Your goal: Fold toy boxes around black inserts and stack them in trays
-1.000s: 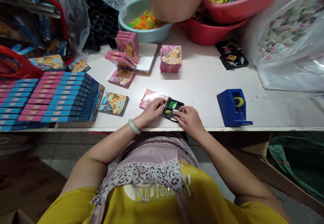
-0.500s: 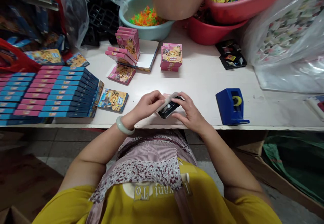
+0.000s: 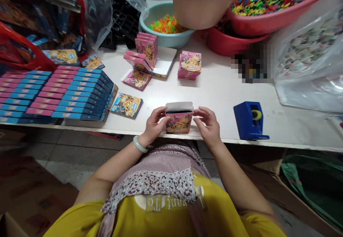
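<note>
A pink printed cardboard box (image 3: 179, 124) stands upright at the table's front edge, its pale top flap (image 3: 179, 106) raised. Just inside the opening shows the dark edge of a black tray (image 3: 178, 111). My left hand (image 3: 155, 124), with a pale bangle on the wrist, grips the box's left edge between thumb and fingers. At the opposite edge, the thumb and fingers of my right hand (image 3: 207, 125) are curled around the box's side. How much lies inside the box is hidden.
Left are rows of pink and blue boxes (image 3: 77, 94) and a single blue box (image 3: 127, 105). Behind stand a pink box stack (image 3: 189, 65) and a teal basin (image 3: 167, 39) of small pieces. A blue tape dispenser (image 3: 248, 121) sits right, before a plastic bag (image 3: 302, 87).
The black tray, tilted between my hands before, now sits mostly inside the upright pink box. My hands have moved to the box's two sides, and the camera view has shifted slightly.
</note>
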